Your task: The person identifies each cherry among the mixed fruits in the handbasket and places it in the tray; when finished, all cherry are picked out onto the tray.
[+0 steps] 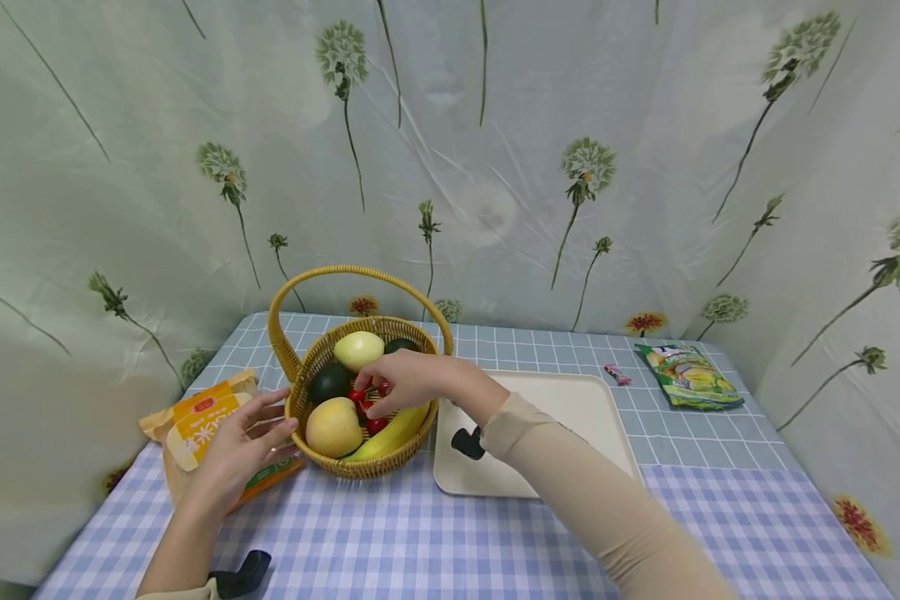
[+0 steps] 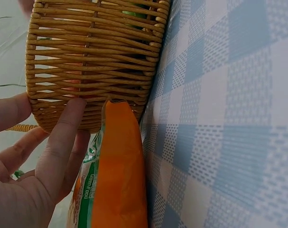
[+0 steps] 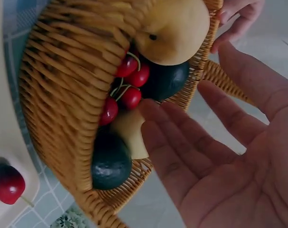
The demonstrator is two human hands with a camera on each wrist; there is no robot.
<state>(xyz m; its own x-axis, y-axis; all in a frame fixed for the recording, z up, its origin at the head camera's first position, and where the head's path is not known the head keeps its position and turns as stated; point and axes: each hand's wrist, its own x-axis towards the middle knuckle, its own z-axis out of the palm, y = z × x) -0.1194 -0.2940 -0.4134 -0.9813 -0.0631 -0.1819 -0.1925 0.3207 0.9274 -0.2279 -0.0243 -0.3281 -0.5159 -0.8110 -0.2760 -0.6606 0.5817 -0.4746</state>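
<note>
Hovering over the wicker basket (image 1: 360, 471), the right hand (image 1: 405, 379) has its fingers extended and slightly parted, with nothing gripped between them. Its fingertips are near the red cherries (image 3: 131, 97) inside the basket, so the pick at hand looks not yet made. The left hand (image 1: 243, 437) lies spread against the basket's outer side, its thumb at the rim, and seems to be steadying it.

As for progress, the work looks to be in its early part. 1 loose cherry (image 3: 10, 187) lies on the white tray (image 1: 562, 400), well apart from the others, and that is all that can be counted as done. At least 4 cherries sit in the basket, among a round yellow fruit (image 1: 334, 427), a banana (image 1: 393, 435), a pale fruit (image 1: 358, 350) and 2 dark green fruits (image 1: 328, 383); that cluster would be what is left. The right forearm (image 1: 592, 492) crosses the tray in the head view, so another piece may be hidden beneath it. The orange snack bag (image 1: 202, 425) and the green packet (image 1: 690, 379) stand outside this work, as far as can be judged.
</note>
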